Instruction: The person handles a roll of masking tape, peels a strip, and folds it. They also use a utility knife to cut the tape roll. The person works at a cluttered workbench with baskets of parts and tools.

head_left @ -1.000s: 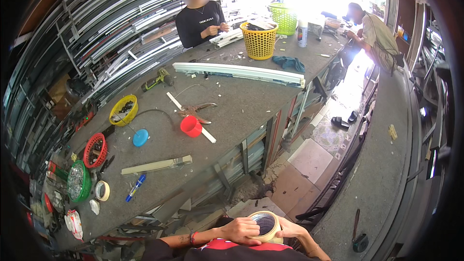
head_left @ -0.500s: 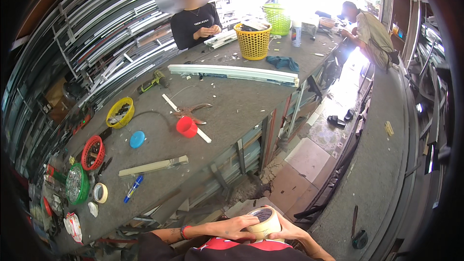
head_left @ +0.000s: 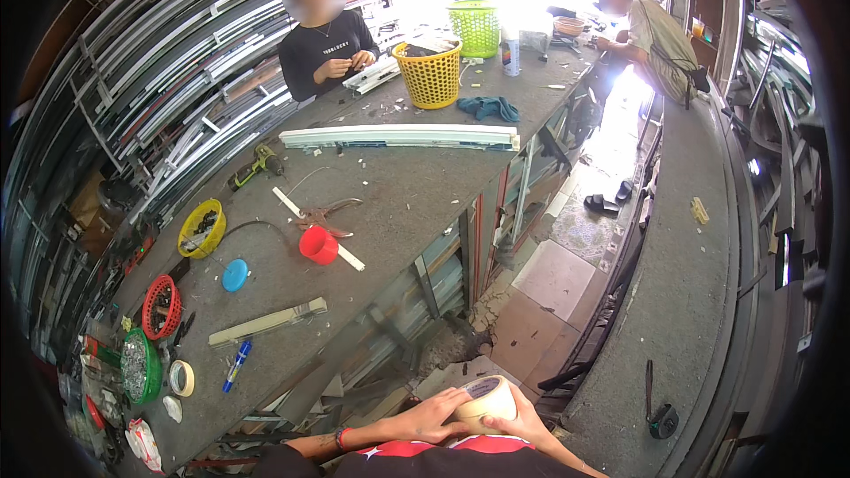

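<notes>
The left hand [head_left: 440,417] and the right hand [head_left: 529,426] hold a thick tape roll [head_left: 492,406] between them in front of the shirt [head_left: 434,464], each grip clasping one side, though the left is partly hard to make out. On the table [head_left: 390,212], a blue marker [head_left: 237,366] lies near a pale strip [head_left: 267,322].

The wide head view looks down at the hands [head_left: 436,416].

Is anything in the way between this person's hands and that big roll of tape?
Nothing visible. The left hand and right hand touch the cream tape roll directly, one at each side. Its underside is hidden, so I can't tell about contact there.
</notes>
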`<state>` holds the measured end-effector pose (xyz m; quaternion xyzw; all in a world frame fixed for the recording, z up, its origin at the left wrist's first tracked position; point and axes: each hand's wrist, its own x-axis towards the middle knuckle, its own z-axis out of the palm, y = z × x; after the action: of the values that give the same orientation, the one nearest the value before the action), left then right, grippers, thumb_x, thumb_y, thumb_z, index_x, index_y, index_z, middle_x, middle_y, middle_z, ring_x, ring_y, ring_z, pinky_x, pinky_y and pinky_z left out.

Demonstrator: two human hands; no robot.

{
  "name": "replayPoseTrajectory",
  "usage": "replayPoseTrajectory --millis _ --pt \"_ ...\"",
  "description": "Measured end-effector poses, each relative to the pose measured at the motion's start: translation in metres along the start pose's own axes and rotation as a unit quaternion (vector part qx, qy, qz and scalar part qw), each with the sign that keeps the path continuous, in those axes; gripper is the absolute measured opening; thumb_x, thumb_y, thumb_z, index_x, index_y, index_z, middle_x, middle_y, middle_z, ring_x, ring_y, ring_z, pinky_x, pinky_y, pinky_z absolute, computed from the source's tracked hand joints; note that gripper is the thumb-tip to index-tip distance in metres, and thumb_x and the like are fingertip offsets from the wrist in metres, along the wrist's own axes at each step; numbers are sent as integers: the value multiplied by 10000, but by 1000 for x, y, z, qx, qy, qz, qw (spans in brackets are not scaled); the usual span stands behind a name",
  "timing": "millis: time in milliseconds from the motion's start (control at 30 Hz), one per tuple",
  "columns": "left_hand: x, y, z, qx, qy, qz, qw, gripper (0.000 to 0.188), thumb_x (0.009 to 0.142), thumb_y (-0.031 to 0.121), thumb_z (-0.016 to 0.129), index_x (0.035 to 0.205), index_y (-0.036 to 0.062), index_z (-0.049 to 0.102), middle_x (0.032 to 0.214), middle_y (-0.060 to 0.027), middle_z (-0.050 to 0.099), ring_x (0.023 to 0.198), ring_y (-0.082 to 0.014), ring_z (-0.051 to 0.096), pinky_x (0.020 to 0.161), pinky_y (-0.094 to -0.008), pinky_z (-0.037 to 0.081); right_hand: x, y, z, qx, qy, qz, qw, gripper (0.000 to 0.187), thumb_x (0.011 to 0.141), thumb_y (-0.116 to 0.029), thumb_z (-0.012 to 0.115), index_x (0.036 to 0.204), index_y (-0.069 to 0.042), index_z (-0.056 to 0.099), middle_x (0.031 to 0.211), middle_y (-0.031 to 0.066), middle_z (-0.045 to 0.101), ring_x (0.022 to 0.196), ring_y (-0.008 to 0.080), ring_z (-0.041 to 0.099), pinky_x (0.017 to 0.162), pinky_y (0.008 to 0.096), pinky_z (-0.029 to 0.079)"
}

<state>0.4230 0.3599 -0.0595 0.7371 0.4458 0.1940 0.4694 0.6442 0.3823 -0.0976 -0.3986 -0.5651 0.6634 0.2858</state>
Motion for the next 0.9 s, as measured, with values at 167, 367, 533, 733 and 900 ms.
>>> replayPoseTrajectory --millis 167,367,533,733,900 --pt "21 0 3 -6 105 15 994 506 855 400 594 1110 -31 527 1004 -229 578 907 -371 565 792 -397 454 5 7 11 28 55 60 996 738 813 -357 665 1364 -6 322 1217 166 521 1116 213 512 948 324 398" --pt "31 -7 0 -81 266 -22 960 412 849 315 631 648 -29 524 528 -105 441 502 -165 447 481 -326 352 26 -16 15 -51 -4 23 998 688 885 -338 573 1405 -26 248 1187 191 530 1108 249 515 945 344 392" --pt "23 -16 -11 -201 270 3 942 355 865 212 632 620 -21 525 537 33 417 553 -21 357 456 -265 270 64 -49 16 -194 -13 -272 943 447 828 -290 645 1160 -20 515 991 150 587 957 296 574 855 373 435" --pt "7 -45 -25 -330 310 -74 888 433 953 294 492 606 36 515 585 49 477 590 -23 399 511 -234 326 98 -54 51 -161 -133 -140 968 272 828 -220 648 683 4 597 545 95 515 481 163 463 470 297 371" --pt "-31 -83 -18 -369 407 -34 835 492 976 472 303 1000 53 561 940 -27 570 842 -103 524 801 -256 419 103 -32 102 -96 -28 -95 990 290 821 -168 649 611 18 575 520 103 509 470 100 444 456 293 348"
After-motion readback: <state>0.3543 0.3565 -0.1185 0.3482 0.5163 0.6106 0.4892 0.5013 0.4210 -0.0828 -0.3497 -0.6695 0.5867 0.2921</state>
